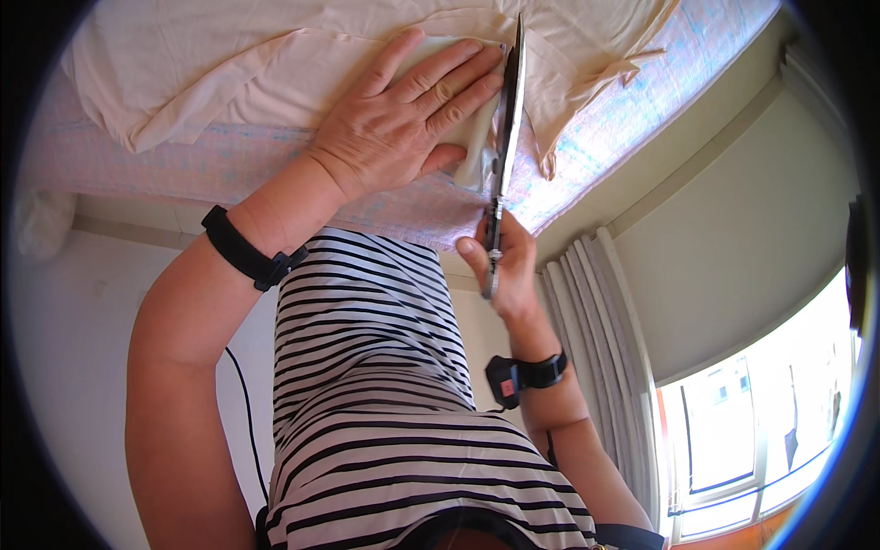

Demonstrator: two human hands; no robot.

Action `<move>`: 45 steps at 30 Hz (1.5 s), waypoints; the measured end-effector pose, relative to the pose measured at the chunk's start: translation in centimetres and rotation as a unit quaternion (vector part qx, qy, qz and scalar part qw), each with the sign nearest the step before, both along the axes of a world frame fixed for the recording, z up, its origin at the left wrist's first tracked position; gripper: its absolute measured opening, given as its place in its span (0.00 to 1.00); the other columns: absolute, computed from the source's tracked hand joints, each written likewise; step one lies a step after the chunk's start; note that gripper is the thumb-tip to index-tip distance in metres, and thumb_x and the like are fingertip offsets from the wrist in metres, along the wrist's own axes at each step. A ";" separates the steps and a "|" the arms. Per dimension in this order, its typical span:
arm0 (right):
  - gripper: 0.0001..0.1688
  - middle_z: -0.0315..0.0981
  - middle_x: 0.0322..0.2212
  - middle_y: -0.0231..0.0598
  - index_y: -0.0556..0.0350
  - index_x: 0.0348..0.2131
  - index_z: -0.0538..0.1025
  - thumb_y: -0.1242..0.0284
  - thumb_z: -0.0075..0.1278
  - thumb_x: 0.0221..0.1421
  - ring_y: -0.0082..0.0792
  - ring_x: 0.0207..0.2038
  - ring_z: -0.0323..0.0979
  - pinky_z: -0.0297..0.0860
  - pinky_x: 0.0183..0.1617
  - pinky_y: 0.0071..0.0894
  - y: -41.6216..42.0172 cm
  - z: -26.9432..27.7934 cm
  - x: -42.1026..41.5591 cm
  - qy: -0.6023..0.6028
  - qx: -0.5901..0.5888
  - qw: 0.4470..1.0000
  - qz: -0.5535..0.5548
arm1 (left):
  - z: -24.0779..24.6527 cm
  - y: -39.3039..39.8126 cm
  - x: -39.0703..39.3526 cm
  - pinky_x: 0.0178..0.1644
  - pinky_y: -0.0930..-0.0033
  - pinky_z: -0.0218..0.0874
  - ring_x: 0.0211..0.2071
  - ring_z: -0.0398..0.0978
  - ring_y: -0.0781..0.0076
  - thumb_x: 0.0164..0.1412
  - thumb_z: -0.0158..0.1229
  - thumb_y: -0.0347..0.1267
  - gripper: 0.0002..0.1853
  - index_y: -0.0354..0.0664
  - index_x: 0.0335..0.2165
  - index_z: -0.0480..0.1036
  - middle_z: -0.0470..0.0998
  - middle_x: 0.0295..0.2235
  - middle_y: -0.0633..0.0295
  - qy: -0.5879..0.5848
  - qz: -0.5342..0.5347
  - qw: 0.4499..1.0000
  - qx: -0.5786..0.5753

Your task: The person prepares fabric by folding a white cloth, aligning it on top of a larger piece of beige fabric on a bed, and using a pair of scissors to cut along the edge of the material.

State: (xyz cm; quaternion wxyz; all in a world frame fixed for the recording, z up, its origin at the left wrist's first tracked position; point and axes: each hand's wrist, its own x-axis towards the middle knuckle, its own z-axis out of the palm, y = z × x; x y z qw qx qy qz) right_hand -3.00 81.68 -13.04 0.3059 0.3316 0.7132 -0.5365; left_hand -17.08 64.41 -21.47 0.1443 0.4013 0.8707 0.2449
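Note:
My left hand (412,117) lies flat, palm down, with its fingers spread toward the upper right. Beneath it is a pale rectangular piece (474,165) with a shiny edge, its material unclear, on top of cream fabric (227,75). My right hand (512,261) grips the handles of large metal scissors (510,117). Their long blades point away from me and run just beside the pale piece's right edge, close to my left fingertips. Seen nearly edge-on, the blades do not show how far apart they are.
A pink and blue patterned cover (227,165) lies under the fabric, reaching the table's edge in front of me. Loose fabric strips (550,137) trail to the right of the blades. Beyond hang a grey curtain (598,330) and a window (742,426). A black cable (247,412) runs down at left.

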 end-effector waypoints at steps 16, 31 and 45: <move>0.36 0.54 0.20 0.43 0.63 0.21 0.63 0.55 0.71 0.38 0.43 0.22 0.51 0.55 0.26 0.37 16.8 0.8 -13.8 0.071 0.025 0.885 0.459 | 0.3 0.1 -0.2 0.70 0.52 0.32 0.67 0.53 0.71 0.57 0.50 0.53 0.39 0.49 0.63 0.58 0.59 0.65 0.67 0.017 -0.020 0.999 -0.035; 0.37 0.63 0.21 0.44 0.60 0.21 0.64 0.48 0.68 0.39 0.51 0.21 0.64 0.61 0.25 0.40 19.0 0.0 -19.0 0.072 0.060 0.802 0.591 | 0.0 0.0 0.0 0.70 0.53 0.36 0.65 0.57 0.72 0.59 0.48 0.54 0.36 0.51 0.62 0.61 0.62 0.63 0.71 0.008 -0.046 0.997 -0.056; 0.31 0.64 0.19 0.40 0.58 0.20 0.67 0.55 0.70 0.37 0.46 0.19 0.65 0.61 0.22 0.39 19.2 0.4 -18.7 0.110 0.098 0.782 0.605 | -0.4 -0.3 0.6 0.71 0.54 0.33 0.66 0.54 0.74 0.60 0.47 0.55 0.37 0.52 0.63 0.58 0.59 0.65 0.72 0.005 -0.053 0.998 -0.038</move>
